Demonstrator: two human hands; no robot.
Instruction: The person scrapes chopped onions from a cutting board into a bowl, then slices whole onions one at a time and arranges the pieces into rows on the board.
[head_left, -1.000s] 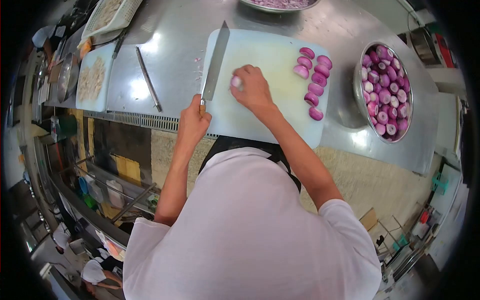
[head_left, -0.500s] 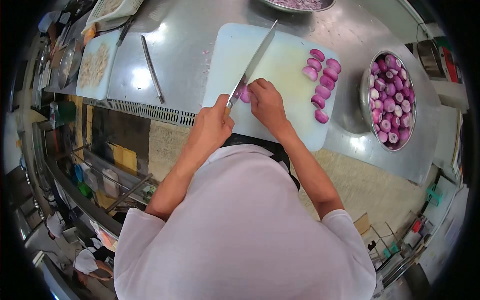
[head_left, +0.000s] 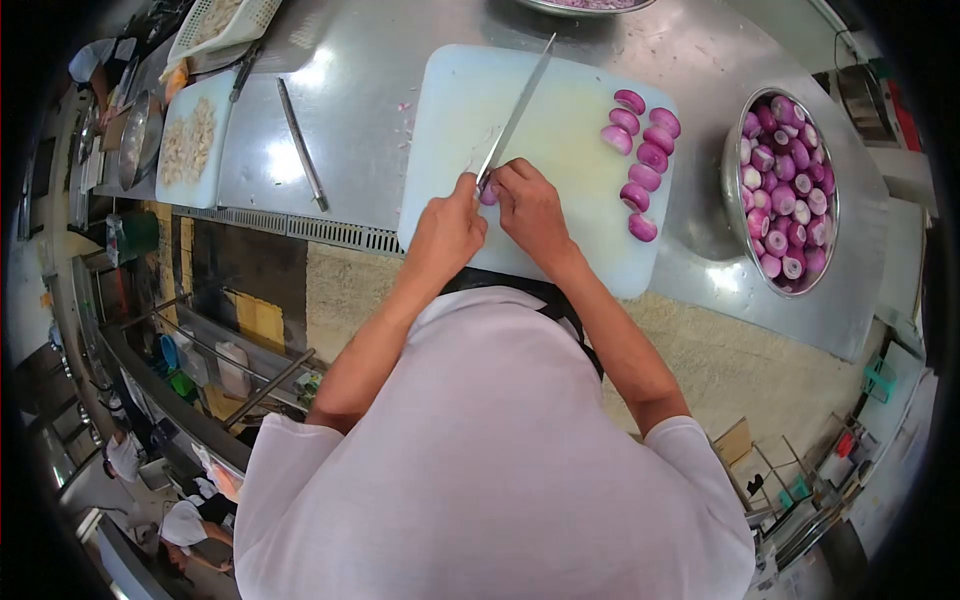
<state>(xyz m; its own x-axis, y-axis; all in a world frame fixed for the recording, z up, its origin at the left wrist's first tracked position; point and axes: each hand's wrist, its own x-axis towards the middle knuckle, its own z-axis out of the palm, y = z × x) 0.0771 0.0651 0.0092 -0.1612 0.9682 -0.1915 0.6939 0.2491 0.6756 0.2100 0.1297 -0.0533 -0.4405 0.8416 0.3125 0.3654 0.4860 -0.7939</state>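
Note:
My left hand (head_left: 446, 232) is closed round the handle of a long knife (head_left: 522, 98), whose blade points up and away over the white cutting board (head_left: 450, 120). Close beside it, my right hand (head_left: 531, 208) pinches a small purple onion piece (head_left: 489, 193) at the base of the blade. The fingers partly hide this piece. On the right part of the board, several halved purple onions (head_left: 644, 177) lie in two uneven rows. A metal bowl (head_left: 731, 192) full of peeled purple onions (head_left: 780, 207) stands right of the board.
A metal rod (head_left: 301, 143) lies on the steel table (head_left: 370, 90) to the left. Beyond it are a smaller board (head_left: 221, 150) with pale pieces, a dark-handled tool and a white basket (head_left: 262, 18). Another bowl (head_left: 590, 10) is at the top edge. People are at the far left.
My left hand and the knife handle have moved slightly right, closer to my right hand, and the blade has changed its tilt. The whole view has shifted a little.

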